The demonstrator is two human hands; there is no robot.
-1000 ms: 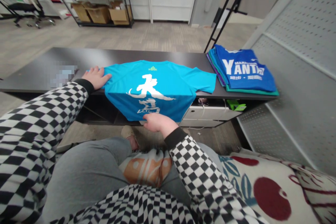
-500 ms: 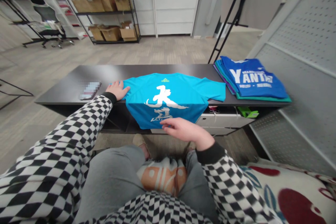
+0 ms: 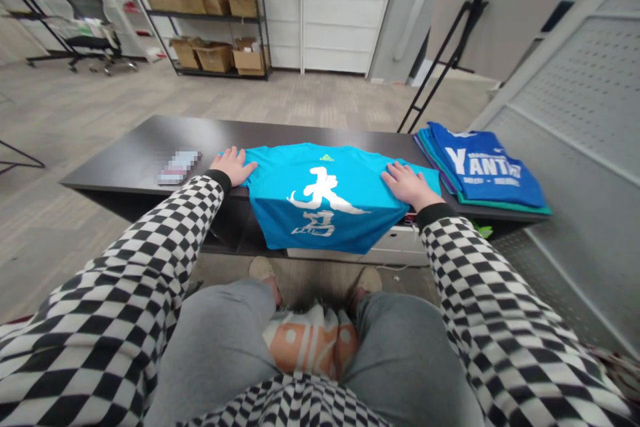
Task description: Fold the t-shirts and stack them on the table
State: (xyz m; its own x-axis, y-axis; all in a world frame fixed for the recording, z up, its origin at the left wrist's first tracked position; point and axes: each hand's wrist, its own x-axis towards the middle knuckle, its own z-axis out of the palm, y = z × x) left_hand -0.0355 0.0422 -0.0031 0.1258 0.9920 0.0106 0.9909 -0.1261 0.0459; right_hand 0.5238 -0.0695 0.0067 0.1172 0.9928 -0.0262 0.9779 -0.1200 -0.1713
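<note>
A bright blue T-shirt (image 3: 270, 197) with large white characters and a small green logo is spread over the dark table. Its sleeves stretch out to both sides, and its lower part hangs over the near edge. My left hand (image 3: 233, 165) rests flat on the left sleeve, fingers spread. On the shirt's right side, near the right sleeve, my right hand (image 3: 407, 183) lies with its fingers stretched out. Neither hand grips the cloth.
The dark table (image 3: 150, 140) bears a phone (image 3: 179, 167) with a blurred screen at the left. A stack of folded shirts (image 3: 493, 167), royal blue on top, sits at the right end. Beneath are white drawers (image 3: 400, 247). Shelves with cardboard boxes (image 3: 215, 57) stand behind; a perforated panel (image 3: 590, 147) is at right.
My right hand has moved up and right, from the shirt's hanging lower part to its right side near the sleeve. My left hand stays on the left sleeve. The view has shifted slightly.
</note>
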